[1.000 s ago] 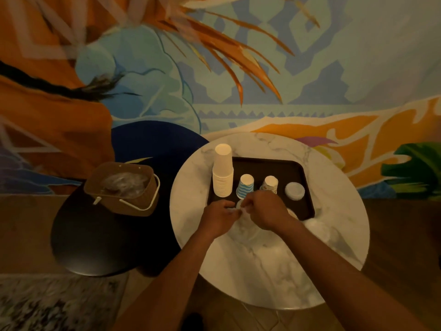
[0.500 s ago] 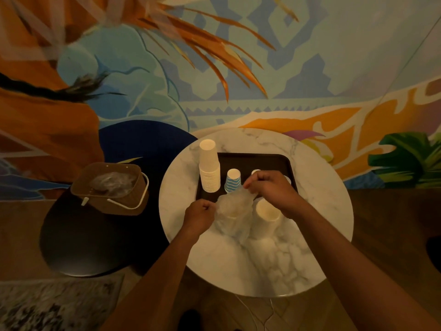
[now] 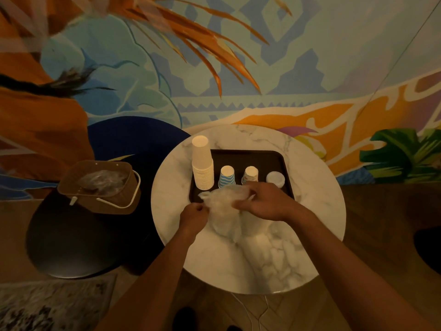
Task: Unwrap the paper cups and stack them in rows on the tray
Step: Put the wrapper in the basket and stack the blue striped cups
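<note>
Wrapper (image 3: 223, 201) now at tray (image 3: 250, 158) edge, marble table (image 3: 262, 259), mural (image 3: 310, 56) behind.

To my left a brown basket (image 3: 107, 201) with a white handle sits on a dark round side table (image 3: 71, 247), crumpled plastic (image 3: 102, 180) inside; a painted mural (image 3: 238, 68) fills the wall ahead of me

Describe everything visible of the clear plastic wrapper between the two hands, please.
The plastic wrapper is a thin, translucent, whitish film, crumpled and bunched. The left hand pinches its left end; the right hand grips its right side. Its upper part lies in front of the near edge of the tray, and its lower part drapes down over the marble table. Whether cups are inside it cannot be told.
</note>
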`<move>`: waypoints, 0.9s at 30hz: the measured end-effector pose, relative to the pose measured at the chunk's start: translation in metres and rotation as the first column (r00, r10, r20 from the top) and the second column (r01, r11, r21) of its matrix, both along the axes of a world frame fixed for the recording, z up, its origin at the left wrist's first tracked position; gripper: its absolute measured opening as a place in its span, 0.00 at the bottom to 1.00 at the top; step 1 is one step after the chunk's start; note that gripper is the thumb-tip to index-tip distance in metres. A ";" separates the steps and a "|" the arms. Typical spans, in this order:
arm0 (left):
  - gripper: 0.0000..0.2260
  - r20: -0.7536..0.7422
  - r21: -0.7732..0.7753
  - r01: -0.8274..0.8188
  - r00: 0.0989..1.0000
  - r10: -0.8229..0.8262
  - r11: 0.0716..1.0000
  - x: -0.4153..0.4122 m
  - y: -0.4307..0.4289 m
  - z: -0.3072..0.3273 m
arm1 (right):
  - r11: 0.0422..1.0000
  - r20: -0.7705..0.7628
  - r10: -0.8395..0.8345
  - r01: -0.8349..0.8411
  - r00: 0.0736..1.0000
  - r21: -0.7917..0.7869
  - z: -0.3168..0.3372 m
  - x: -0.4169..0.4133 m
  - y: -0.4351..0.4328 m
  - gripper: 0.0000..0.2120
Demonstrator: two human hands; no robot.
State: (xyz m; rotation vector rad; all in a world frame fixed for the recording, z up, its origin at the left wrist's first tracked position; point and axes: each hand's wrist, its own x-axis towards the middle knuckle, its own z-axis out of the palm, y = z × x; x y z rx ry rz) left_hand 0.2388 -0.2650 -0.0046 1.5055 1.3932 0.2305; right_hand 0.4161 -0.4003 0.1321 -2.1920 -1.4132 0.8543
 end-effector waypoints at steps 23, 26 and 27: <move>0.09 0.229 0.032 -0.111 0.968 0.100 0.993 0.018 -0.004 0.015 | 0.955 0.383 0.260 -0.178 0.886 -0.237 -0.005 -0.027 0.018 0.14; 0.07 0.133 0.111 -0.064 0.990 0.049 0.992 0.023 -0.004 0.006 | 0.960 0.435 0.249 -0.160 0.866 -0.231 -0.007 -0.030 0.021 0.26; 0.07 0.097 0.134 -0.044 0.995 0.031 0.990 0.025 -0.004 0.004 | 0.964 0.438 0.234 -0.149 0.868 -0.219 -0.009 -0.030 0.022 0.31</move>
